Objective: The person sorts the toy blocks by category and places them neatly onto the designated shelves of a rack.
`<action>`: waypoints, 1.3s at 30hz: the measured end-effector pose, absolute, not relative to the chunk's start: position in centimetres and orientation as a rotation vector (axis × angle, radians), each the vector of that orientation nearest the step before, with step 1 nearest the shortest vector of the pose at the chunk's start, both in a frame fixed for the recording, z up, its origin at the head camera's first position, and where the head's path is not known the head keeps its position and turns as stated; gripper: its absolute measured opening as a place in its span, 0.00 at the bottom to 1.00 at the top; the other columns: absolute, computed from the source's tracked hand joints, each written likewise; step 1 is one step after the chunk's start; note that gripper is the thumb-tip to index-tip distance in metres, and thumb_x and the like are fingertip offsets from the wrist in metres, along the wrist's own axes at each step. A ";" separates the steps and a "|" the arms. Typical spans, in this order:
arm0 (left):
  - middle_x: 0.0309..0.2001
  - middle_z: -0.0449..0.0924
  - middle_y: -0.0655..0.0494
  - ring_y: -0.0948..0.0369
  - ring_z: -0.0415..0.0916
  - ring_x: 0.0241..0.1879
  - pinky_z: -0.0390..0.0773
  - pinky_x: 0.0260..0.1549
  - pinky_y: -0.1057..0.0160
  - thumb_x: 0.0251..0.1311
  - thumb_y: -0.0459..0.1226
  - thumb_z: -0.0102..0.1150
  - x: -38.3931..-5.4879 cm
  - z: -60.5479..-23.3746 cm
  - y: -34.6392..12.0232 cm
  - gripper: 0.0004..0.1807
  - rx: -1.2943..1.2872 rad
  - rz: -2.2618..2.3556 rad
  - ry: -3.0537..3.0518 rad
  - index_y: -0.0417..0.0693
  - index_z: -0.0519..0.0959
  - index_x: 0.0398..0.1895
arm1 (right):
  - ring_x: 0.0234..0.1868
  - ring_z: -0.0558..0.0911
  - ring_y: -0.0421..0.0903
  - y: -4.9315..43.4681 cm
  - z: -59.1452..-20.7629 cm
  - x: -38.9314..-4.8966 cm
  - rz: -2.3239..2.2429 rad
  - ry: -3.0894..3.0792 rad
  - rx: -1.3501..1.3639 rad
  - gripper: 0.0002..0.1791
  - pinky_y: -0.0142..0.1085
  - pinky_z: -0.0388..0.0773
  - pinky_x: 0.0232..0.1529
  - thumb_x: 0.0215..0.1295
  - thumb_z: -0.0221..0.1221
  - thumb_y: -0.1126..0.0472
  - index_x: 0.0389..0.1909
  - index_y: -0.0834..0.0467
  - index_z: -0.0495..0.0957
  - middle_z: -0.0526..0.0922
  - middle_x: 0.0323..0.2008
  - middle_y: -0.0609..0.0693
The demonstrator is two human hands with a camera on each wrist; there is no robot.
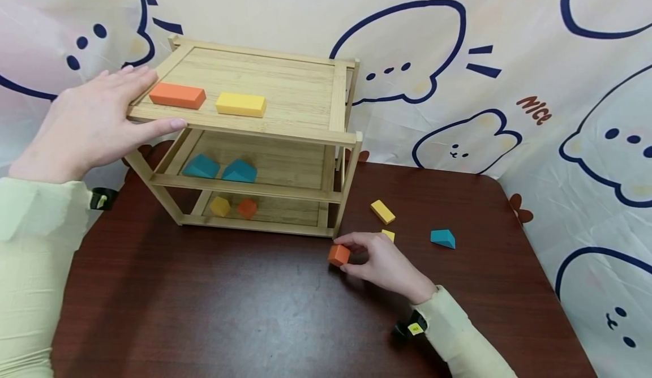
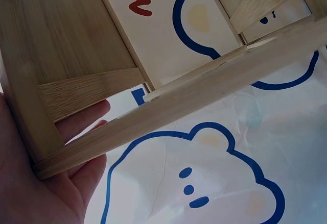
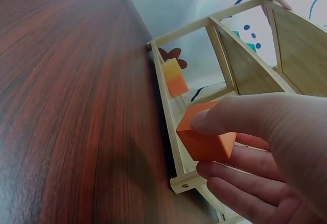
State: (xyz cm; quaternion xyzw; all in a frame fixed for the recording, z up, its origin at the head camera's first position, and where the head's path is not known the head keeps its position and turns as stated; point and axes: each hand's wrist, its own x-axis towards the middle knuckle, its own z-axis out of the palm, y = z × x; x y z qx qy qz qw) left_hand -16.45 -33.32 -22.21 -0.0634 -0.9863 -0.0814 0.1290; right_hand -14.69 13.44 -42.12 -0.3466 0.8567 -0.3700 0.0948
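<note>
My right hand (image 1: 379, 262) pinches a small orange block (image 1: 338, 255) between thumb and fingers, low over the table by the shelf's front right corner. In the right wrist view, the thumb lies across the orange block (image 3: 207, 137). My left hand (image 1: 97, 117) rests on the top left corner of a three-tier wooden shelf (image 1: 285, 84), fingers straight and thumb along the front edge. On the top tier lie an orange rectangular block (image 1: 177, 95) and a yellow rectangular block (image 1: 241, 104). Two blue blocks (image 1: 239, 171) sit on the middle tier.
The bottom tier bears a yellow block (image 1: 221, 206) and an orange block (image 1: 247, 209). Right of the shelf, on the dark table (image 1: 229, 299), lie a yellow block (image 1: 382, 211), another yellow block (image 1: 389, 235) partly behind my right hand, and a blue block (image 1: 442, 238). A patterned curtain (image 1: 509, 55) stands behind.
</note>
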 end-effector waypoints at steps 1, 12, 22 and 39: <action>0.78 0.50 0.38 0.27 0.50 0.71 0.52 0.64 0.28 0.64 0.65 0.55 -16.4 -22.2 -33.3 0.52 -0.182 -0.236 -2.868 0.49 0.51 0.82 | 0.45 0.82 0.33 13.4 -42.1 -14.7 -1.107 2.537 -1.031 0.26 0.35 0.82 0.46 0.58 0.74 0.63 0.58 0.54 0.82 0.84 0.47 0.36; 0.78 0.50 0.38 0.27 0.49 0.71 0.52 0.63 0.28 0.64 0.65 0.55 -16.5 -22.2 -33.3 0.52 -0.180 -0.238 -2.873 0.51 0.49 0.83 | 0.42 0.83 0.34 12.5 -42.2 -14.9 -1.159 2.512 -1.073 0.26 0.33 0.82 0.45 0.58 0.72 0.67 0.59 0.55 0.82 0.84 0.48 0.40; 0.78 0.49 0.38 0.27 0.49 0.72 0.52 0.64 0.28 0.64 0.66 0.55 -16.5 -22.2 -33.3 0.52 -0.173 -0.236 -2.874 0.49 0.49 0.82 | 0.42 0.83 0.35 11.9 -42.3 -15.0 -1.160 2.540 -1.108 0.25 0.33 0.82 0.45 0.58 0.71 0.68 0.59 0.55 0.82 0.85 0.48 0.41; 0.78 0.49 0.38 0.26 0.49 0.71 0.51 0.64 0.28 0.64 0.65 0.55 -16.5 -22.2 -33.3 0.53 -0.168 -0.231 -2.883 0.47 0.50 0.82 | 0.46 0.82 0.35 9.6 -42.4 -15.1 -1.165 2.553 -1.156 0.25 0.36 0.82 0.46 0.58 0.70 0.67 0.59 0.55 0.83 0.85 0.50 0.44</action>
